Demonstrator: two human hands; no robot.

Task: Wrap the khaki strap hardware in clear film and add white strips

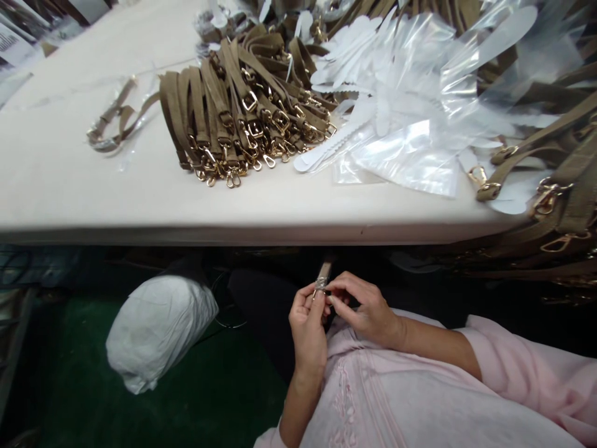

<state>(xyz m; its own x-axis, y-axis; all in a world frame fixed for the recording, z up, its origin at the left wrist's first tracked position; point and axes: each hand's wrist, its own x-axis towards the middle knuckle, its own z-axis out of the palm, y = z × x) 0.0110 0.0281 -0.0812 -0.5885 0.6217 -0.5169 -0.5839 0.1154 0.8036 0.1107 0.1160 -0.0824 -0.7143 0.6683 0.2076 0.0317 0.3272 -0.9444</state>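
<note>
Below the table edge, over my lap, my left hand (308, 326) and my right hand (364, 308) meet around a small olive strap end (323, 274) with a metal fitting. Both hands pinch it with closed fingers, the left from below, the right from the side. The strap sticks up a little above my fingertips. A pink garment (396, 392) covers my lap and arms.
On the white table (116, 211) lies a pile of olive straps with gold clasps (237, 112), one bagged strap (116, 118) to its left, clear plastic bags (410, 106) and more straps (555, 186) at the right. A white sack (153, 330) sits on the green floor.
</note>
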